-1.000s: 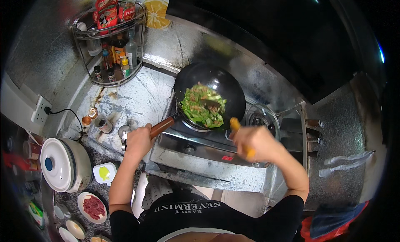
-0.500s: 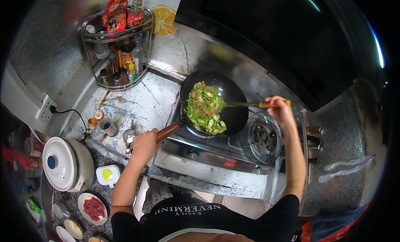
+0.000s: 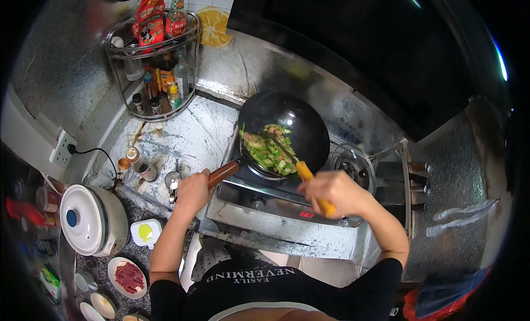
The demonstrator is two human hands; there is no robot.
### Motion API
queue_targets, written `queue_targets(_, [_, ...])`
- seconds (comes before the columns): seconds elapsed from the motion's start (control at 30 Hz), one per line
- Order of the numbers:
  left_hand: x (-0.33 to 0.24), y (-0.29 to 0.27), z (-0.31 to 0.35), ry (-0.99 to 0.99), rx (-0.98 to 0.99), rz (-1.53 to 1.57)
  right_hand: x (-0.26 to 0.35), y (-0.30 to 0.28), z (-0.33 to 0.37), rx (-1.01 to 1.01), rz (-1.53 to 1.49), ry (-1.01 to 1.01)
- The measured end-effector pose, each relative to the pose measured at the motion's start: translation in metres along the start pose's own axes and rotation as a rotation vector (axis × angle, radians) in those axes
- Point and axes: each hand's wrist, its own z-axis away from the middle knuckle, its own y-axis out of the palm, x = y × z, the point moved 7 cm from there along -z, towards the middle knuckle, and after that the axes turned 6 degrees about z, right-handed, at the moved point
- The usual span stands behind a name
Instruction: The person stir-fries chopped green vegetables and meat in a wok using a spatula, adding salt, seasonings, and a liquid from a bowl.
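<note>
My left hand (image 3: 193, 193) is wrapped round the brown handle (image 3: 224, 173) of a black wok (image 3: 307, 128), which sits on the gas stove. Sliced green vegetables (image 3: 271, 154) with bits of brownish meat lie in the near left part of the wok. In my right hand (image 3: 337, 192) is the yellow handle of a spatula (image 3: 304, 169). Its dark shaft slants down into the food, and the blade is hidden among the vegetables.
A glass lid (image 3: 361, 155) lies right of the wok. Seasoning jars (image 3: 147, 171) stand on the left counter, below a metal rack (image 3: 153, 118) of bottles. A white cooker (image 3: 88, 219) and a plate of raw meat (image 3: 130, 278) are at the lower left.
My right hand has come nearer and to the left, swinging the spatula to a steeper slant. The food has shifted toward the wok's near side. My left hand keeps its hold.
</note>
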Motion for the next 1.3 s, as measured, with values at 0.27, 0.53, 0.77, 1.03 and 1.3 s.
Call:
queue_targets(0.27, [0.004, -0.008, 0.005, -0.035, -0.011, -0.008, 0.076, -0.048, 0.033, 0.273, 0.045, -0.058])
queue_targets(0.53, [-0.002, -0.002, 0.001, -0.009, 0.010, 0.005, -0.043, -0.024, 0.020, -0.177, -0.136, 0.255])
queue_targets(0.77, [-0.001, -0.010, 0.004, -0.035, -0.018, -0.004, -0.182, -0.070, 0.094, -0.571, -0.722, 1.156])
queue_targets(1.03, [-0.001, -0.004, 0.002, -0.007, 0.001, -0.008, -0.169, -0.039, 0.078, -0.668, -0.981, 0.793])
queue_targets(1.3, [-0.001, -0.006, 0.004, -0.025, -0.002, -0.020, -0.172, -0.081, 0.088, -0.390, -0.714, 1.193])
